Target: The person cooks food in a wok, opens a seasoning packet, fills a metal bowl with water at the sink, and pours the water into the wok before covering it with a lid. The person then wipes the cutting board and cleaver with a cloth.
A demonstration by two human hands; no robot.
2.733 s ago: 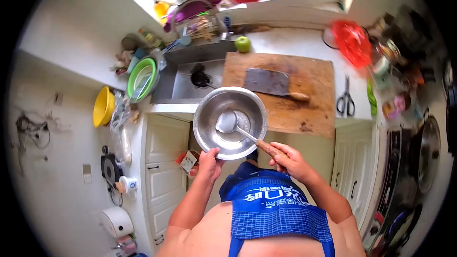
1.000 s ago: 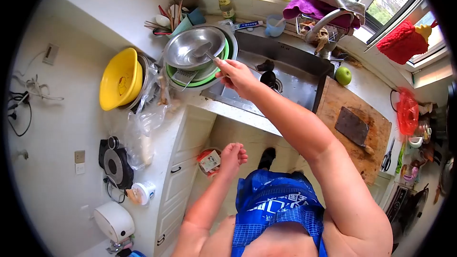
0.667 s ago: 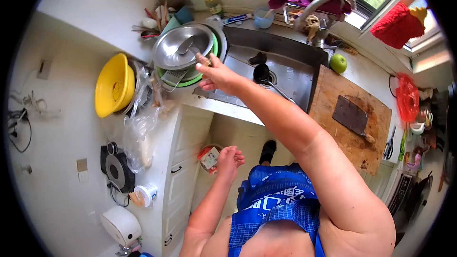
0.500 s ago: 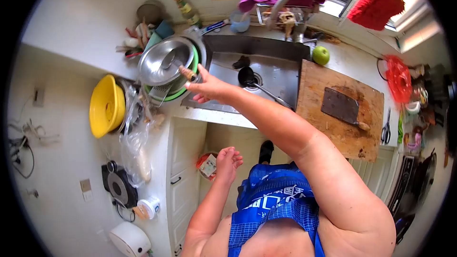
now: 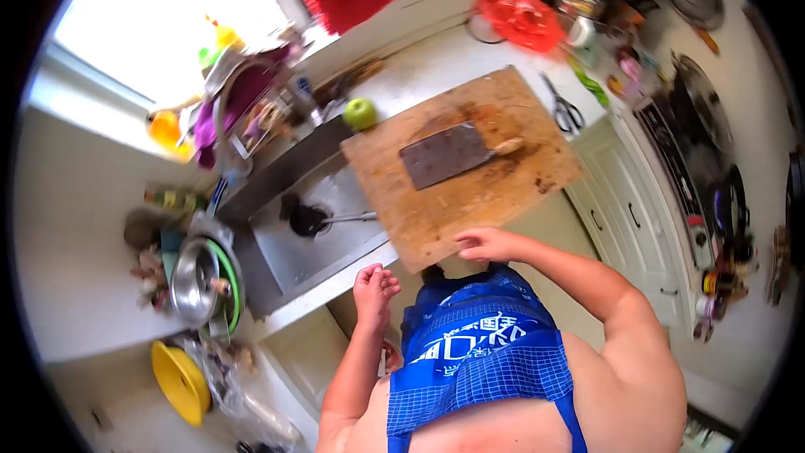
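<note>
My right hand is at the front edge of a wooden cutting board, its fingers partly bent and the thumb apart; nothing shows in it. Whether it touches the board I cannot tell. On the board lies a cleaver with a dark blade and a wooden handle. My left hand hovers in front of the counter edge, fingers curled in, with no object visible in them. A black ladle rests in the steel sink left of the board.
A green apple sits behind the board, scissors at its right. Left of the sink, a steel bowl holds a wooden-handled tool. A yellow basin is lower left; a stove stands right.
The view has swung right. My right hand has left the wooden-handled tool at the steel bowl and come to the cutting board's front edge. My left hand stays low, its fingers curled.
</note>
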